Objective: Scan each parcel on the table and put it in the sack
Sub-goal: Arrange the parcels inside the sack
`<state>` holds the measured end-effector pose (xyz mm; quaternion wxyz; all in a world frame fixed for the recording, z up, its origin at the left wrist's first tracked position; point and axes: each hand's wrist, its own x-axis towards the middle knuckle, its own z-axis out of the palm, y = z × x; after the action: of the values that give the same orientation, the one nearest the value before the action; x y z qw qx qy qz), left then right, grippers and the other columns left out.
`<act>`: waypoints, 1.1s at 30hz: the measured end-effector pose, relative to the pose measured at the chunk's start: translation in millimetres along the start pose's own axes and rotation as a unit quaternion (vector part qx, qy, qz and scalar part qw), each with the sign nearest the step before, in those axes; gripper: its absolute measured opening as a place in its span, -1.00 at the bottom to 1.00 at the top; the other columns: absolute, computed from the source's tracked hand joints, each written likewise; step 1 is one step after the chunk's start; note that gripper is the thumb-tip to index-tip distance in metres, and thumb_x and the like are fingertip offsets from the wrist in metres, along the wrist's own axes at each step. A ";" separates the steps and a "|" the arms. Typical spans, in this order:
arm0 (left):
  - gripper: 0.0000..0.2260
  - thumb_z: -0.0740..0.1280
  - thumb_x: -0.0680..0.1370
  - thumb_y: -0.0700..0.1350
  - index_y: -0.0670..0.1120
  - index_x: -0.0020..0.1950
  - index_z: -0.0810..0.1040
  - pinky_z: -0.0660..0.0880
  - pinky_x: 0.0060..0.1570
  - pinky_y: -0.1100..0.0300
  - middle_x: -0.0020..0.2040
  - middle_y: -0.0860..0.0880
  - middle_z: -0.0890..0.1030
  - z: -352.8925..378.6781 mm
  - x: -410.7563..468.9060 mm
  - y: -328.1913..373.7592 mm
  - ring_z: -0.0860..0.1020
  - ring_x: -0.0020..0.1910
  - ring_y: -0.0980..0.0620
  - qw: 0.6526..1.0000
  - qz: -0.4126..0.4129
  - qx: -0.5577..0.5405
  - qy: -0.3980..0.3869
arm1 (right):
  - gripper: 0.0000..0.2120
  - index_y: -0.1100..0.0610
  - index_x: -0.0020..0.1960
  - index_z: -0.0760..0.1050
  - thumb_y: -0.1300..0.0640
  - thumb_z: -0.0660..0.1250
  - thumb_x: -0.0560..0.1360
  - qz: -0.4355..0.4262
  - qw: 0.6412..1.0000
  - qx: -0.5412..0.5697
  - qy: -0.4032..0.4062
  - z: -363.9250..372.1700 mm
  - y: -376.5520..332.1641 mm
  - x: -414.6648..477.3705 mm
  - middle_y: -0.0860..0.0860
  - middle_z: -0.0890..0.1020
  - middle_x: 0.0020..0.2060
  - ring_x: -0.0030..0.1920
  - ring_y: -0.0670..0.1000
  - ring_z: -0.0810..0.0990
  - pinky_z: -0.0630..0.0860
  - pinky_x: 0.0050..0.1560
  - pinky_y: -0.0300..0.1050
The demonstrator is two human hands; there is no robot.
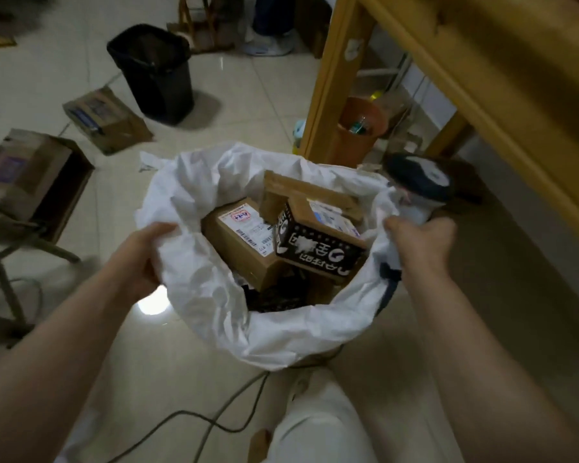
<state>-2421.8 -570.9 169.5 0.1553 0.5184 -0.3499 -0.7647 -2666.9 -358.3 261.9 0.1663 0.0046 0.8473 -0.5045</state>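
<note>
A white sack (214,289) stands open on the tiled floor below me. My left hand (141,255) grips its left rim. My right hand (422,242) grips the right rim and also holds a black-and-white scanner (422,182) that sticks up behind the fingers. Inside the sack lie several parcels: a brown box with a white label (244,242), a black box with white lettering (318,248), and a flat cardboard piece (301,192) standing behind them.
A wooden table's leg (328,78) and apron (502,71) rise at the right. A black bin (154,71) and two cardboard boxes (104,118) (30,175) are on the floor at left. An orange bucket (358,132) stands under the table. A cable (194,426) trails near my knee.
</note>
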 end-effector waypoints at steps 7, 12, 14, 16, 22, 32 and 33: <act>-0.69 0.46 0.42 -0.16 -0.28 0.05 0.49 0.52 -0.07 0.02 -0.18 -0.21 0.49 16.6 25.7 -15.7 0.53 -0.14 -0.18 0.970 0.009 0.169 0.175 | -0.60 0.20 0.23 0.38 0.33 0.39 0.44 0.040 0.997 -0.054 -0.042 9.1 4.2 8.9 0.05 0.48 0.00 0.09 0.10 0.50 0.48 0.17 0.00; -0.80 0.46 0.41 -0.30 -0.30 0.00 0.56 0.57 -0.28 0.15 -0.21 -0.17 0.63 -4.1 16.4 1.2 0.61 -0.27 -0.10 0.989 0.072 0.067 0.112 | -0.54 0.18 0.29 0.36 0.29 0.41 0.44 -0.062 0.997 0.021 -0.029 5.4 -23.0 9.3 -0.01 0.47 0.06 0.09 -0.04 0.44 0.37 0.19 -0.15; -0.70 0.45 0.38 -0.40 -0.40 0.08 0.54 0.54 -0.27 0.07 -0.13 -0.26 0.60 -29.3 12.9 -32.0 0.56 -0.23 -0.18 0.972 0.033 0.167 0.163 | -0.57 0.21 0.26 0.41 0.29 0.41 0.43 -0.026 0.998 -0.053 -0.032 1.8 4.8 10.6 0.09 0.54 0.13 0.18 0.08 0.51 0.45 0.26 -0.01; -0.68 0.44 0.39 -0.41 -0.45 0.11 0.50 0.44 -0.29 0.09 -0.13 -0.28 0.53 -50.5 15.2 -61.1 0.48 -0.26 -0.17 0.938 -0.013 0.278 0.206 | -0.62 0.23 0.21 0.44 0.30 0.41 0.42 0.025 0.991 -0.124 -0.035 -4.2 33.8 11.0 0.16 0.56 0.12 0.18 0.18 0.53 0.48 0.24 0.09; -0.58 0.34 0.52 0.00 -0.23 0.27 0.48 0.43 0.14 0.04 0.17 -0.24 0.53 -52.7 24.0 -68.9 0.51 0.18 -0.19 0.716 -0.049 0.663 0.212 | -0.56 0.28 0.21 0.44 0.34 0.46 0.36 0.092 0.986 -0.140 -0.014 -15.0 64.0 6.2 0.20 0.55 0.13 0.15 0.22 0.53 0.48 0.15 0.06; -0.30 0.39 0.49 0.04 0.13 0.55 0.11 0.21 0.43 -0.20 0.52 -0.19 0.08 125.3 22.3 -134.1 0.10 0.49 -0.27 0.693 0.081 0.706 -0.120 | -0.54 0.27 0.19 0.48 0.33 0.50 0.33 0.089 0.993 -0.068 -0.040 -19.2 70.6 -6.3 0.18 0.59 0.11 0.11 0.20 0.57 0.52 0.19 0.16; -0.35 0.38 0.51 -0.04 0.07 0.53 0.17 0.30 0.39 -0.11 0.49 -0.17 0.20 122.9 24.2 -139.5 0.24 0.44 -0.24 0.698 0.101 0.700 -0.117 | -0.54 0.27 0.19 0.48 0.33 0.50 0.33 0.092 0.993 -0.063 -0.042 -21.4 72.6 -6.5 0.18 0.59 0.10 0.10 0.20 0.58 0.52 0.17 0.17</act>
<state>-2525.1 -440.8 82.6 -0.2180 0.3449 -0.8497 -0.3339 -2653.8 -303.2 211.2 0.2469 0.0507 0.8659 -0.4321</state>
